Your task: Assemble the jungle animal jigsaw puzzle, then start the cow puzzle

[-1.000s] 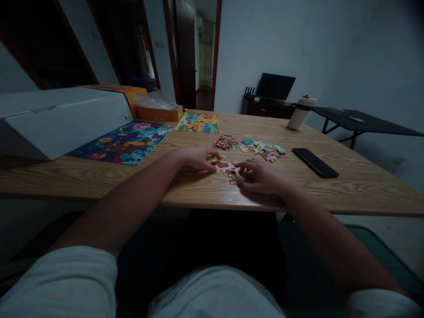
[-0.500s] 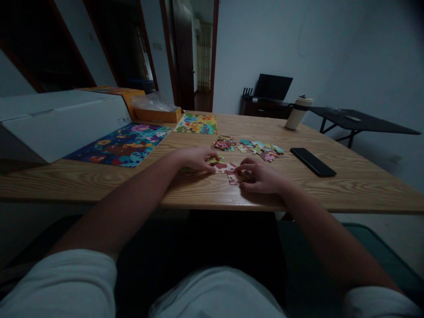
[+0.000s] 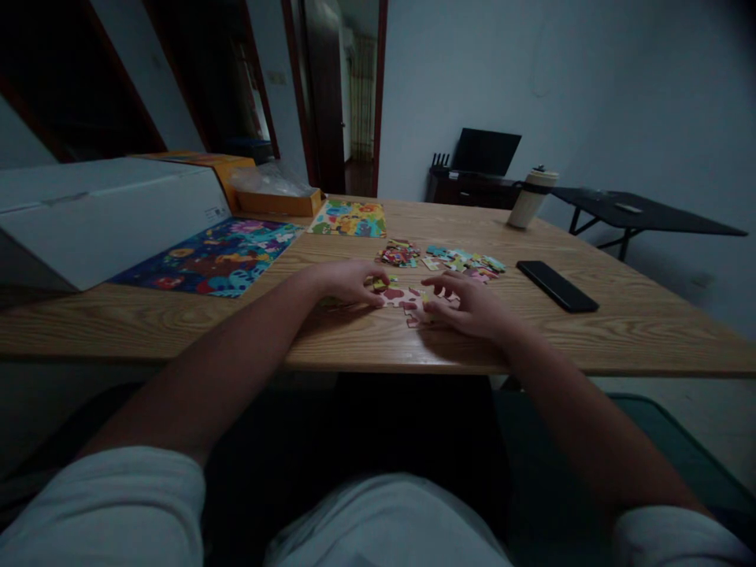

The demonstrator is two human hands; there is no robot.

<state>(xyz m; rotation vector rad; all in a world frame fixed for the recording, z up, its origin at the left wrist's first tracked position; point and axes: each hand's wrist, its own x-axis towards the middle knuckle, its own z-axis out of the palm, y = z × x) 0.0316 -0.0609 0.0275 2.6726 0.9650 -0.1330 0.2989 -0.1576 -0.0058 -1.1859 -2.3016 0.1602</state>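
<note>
Counting two bare hands over one wooden table, near its front edge. Between them, flat on the wood, one partly joined puzzle, pink with brown patches, too covered for counting its pieces. At its left end, one left hand, thumb and fingers parted around a yellow-green part; cannot tell about a firm grip there. At its right end, one right hand, held wide, thumb and forefinger well apart over the pieces.

Just beyond, two piles of loose pieces: one red pile and one pastel pile, with one single piece between. Farther left, two picture sheets, one dark blue sheet and one yellow sheet. Also at left, one white box, one orange box and one orange tray with clear plastic inside. At right, one black phone and, farther back, one pale flask.
</note>
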